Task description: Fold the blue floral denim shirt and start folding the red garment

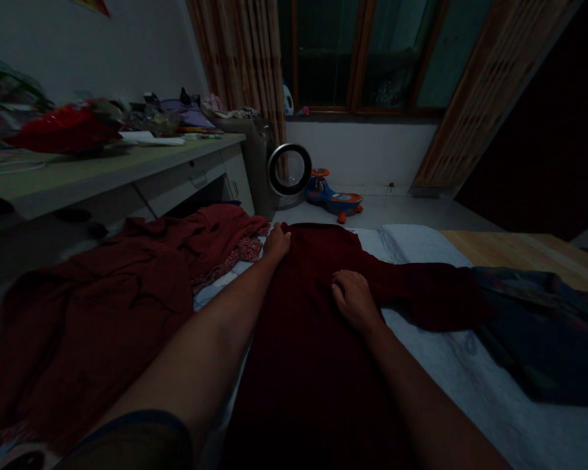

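A dark maroon garment [313, 339] lies spread flat on the pale bed sheet [475, 385], one sleeve stretched out to the right. My left hand [277, 241] reaches far forward and pinches the garment's far left corner. My right hand [353, 300] rests palm-down on the garment near the base of that sleeve, fingers curled against the cloth. A second, rumpled red garment [102, 307] lies heaped to the left of my left arm, over a small patterned cloth [240, 253].
A dark bluish cloth [543, 333] lies at the right of the bed, bare wooden board [519, 251] beyond it. A cluttered desk [102, 170] stands at left. A round fan [289, 170] and a toy ride-on car [334, 194] sit on the floor under the window.
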`<state>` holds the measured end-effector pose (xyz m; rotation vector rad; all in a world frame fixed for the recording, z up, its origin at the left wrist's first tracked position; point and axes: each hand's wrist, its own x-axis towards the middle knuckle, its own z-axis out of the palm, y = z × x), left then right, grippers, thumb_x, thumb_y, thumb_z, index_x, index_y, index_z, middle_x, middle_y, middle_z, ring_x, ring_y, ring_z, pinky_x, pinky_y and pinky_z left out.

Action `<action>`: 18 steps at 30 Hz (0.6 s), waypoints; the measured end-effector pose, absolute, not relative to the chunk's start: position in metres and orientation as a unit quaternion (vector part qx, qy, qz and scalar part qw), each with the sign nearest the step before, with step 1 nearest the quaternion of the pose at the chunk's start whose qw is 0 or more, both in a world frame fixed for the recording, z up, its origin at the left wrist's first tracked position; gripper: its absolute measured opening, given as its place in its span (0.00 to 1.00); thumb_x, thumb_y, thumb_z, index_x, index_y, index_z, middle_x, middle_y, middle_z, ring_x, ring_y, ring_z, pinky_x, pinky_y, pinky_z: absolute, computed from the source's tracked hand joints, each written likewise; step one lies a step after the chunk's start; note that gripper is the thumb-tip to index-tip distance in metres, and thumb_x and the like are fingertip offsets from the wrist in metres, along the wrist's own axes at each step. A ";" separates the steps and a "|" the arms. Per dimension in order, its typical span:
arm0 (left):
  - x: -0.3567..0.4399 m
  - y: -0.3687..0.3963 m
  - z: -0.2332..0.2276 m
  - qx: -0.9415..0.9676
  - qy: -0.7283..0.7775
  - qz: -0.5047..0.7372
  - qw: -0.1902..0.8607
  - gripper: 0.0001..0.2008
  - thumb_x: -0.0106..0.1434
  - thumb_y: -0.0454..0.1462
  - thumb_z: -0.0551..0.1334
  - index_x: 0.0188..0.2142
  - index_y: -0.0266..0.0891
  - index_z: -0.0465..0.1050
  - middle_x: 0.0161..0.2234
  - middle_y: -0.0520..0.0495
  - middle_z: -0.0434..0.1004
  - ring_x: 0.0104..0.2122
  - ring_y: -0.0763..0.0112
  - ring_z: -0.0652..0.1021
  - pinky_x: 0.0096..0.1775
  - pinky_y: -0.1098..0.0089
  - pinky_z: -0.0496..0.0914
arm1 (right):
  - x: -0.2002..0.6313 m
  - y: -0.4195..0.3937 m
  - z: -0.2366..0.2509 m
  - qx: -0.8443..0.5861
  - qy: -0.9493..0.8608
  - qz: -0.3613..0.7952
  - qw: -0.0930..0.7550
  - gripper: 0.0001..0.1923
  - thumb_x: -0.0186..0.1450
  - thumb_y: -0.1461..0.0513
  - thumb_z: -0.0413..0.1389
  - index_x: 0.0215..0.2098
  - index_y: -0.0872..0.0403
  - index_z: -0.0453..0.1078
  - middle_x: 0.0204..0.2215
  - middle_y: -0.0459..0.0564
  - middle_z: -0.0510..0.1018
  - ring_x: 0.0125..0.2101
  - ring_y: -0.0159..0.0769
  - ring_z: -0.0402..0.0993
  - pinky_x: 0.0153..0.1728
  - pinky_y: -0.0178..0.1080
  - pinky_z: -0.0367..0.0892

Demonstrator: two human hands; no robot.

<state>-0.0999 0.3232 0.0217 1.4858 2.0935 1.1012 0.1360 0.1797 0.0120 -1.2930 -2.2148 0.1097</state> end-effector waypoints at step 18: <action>-0.066 0.246 -0.012 0.730 0.669 0.140 0.017 0.29 0.69 0.47 0.49 0.65 0.33 0.54 0.67 0.32 0.48 0.67 0.50 0.51 0.63 0.51 0.46 | 0.154 0.222 0.041 -0.560 -0.769 0.149 0.268 0.11 0.64 0.64 0.48 0.35 0.53 0.73 0.36 0.51 0.80 0.37 0.38 0.74 0.40 0.37 0.63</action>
